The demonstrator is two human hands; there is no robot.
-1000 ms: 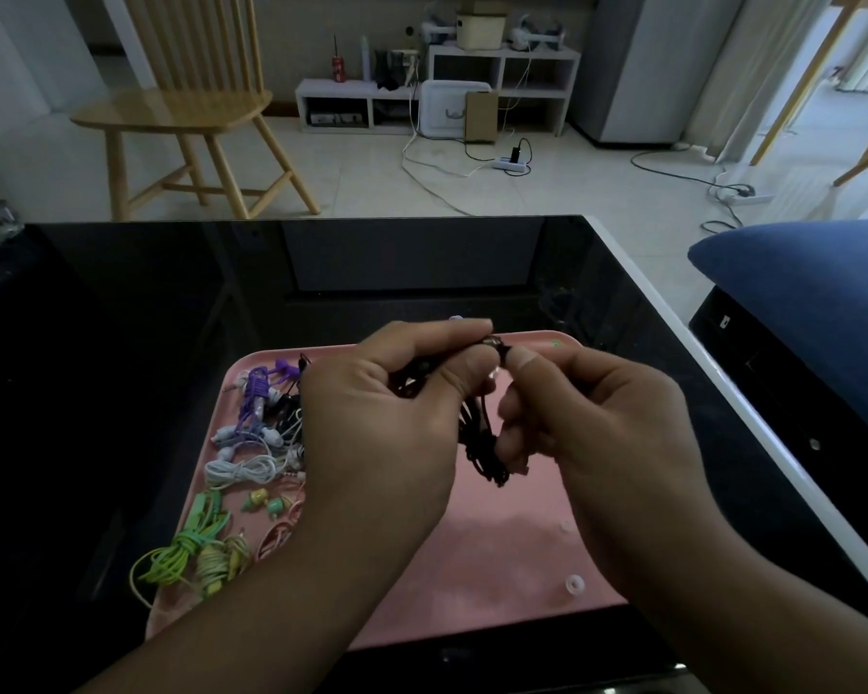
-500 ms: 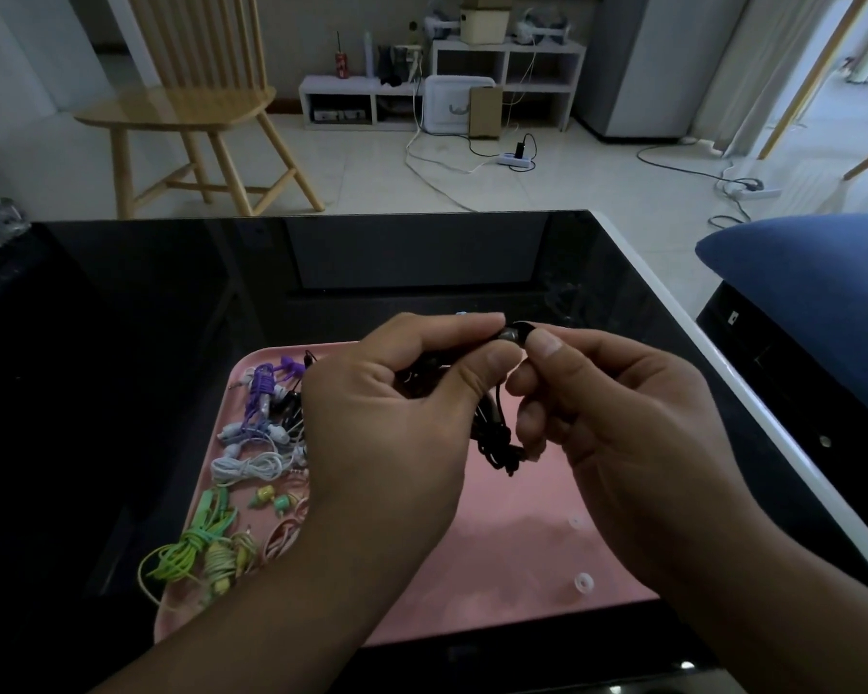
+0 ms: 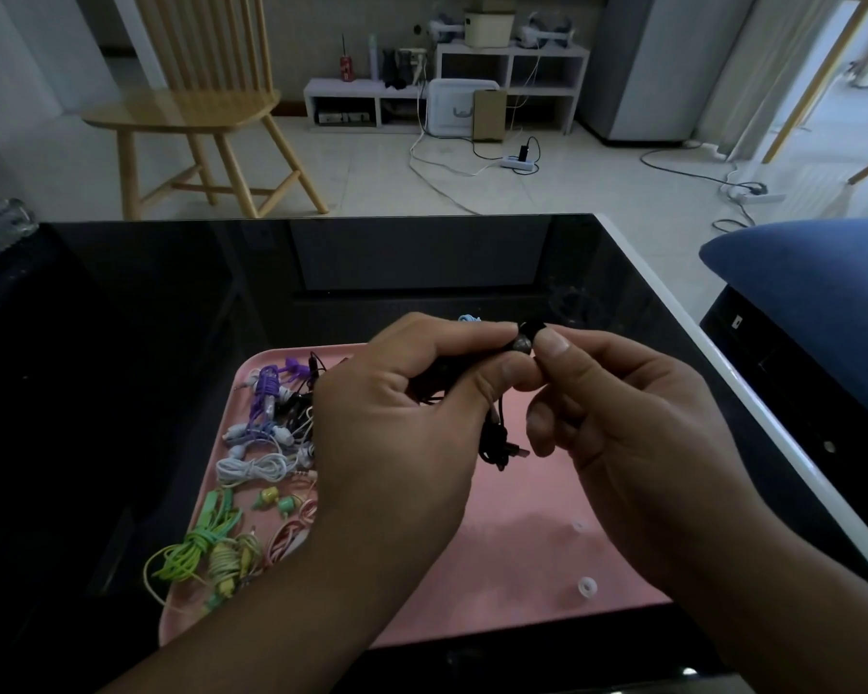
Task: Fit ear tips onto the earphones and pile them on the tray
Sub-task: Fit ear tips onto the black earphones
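Two hands meet above the pink tray (image 3: 522,583). The left hand (image 3: 397,443) pinches a black earphone (image 3: 521,345), its cable bundle (image 3: 497,443) dangling; the right hand (image 3: 632,443) pinches a black ear tip (image 3: 536,327) against the bud. Coloured earphones (image 3: 251,473) lie piled at the tray's left.

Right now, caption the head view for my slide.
Left hand holds a black earphone; right hand pinches its ear tip above the pink tray.
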